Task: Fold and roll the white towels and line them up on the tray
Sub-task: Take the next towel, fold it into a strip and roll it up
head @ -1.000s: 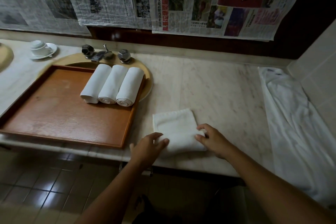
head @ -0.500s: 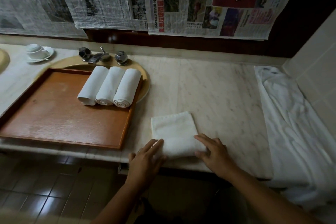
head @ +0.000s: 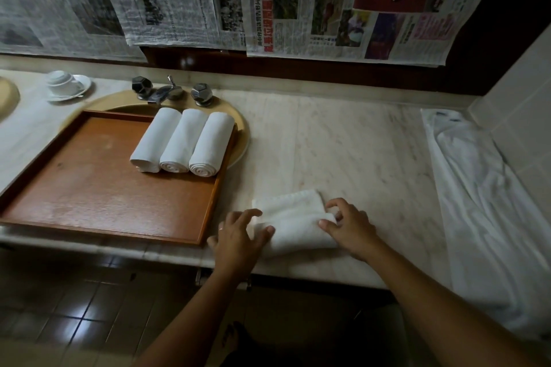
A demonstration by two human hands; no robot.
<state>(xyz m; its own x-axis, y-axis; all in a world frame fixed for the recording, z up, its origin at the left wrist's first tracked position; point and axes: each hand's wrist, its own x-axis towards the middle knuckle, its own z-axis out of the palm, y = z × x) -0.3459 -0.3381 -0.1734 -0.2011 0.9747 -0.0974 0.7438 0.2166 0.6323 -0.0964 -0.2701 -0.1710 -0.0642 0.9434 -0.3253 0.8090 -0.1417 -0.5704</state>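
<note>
White terry, soft and thick: the folded towel is laid on the marble counter just right of the tray, near the front edge, prob. so the roll can be started toward the wall. Its near edge is curled up and pinched at each end by the left hand & right hand, fingers curled round the cloth. Three rolled towels are lined up touching at the wooden tray's far right corner, spiral ends facing front.
</note>
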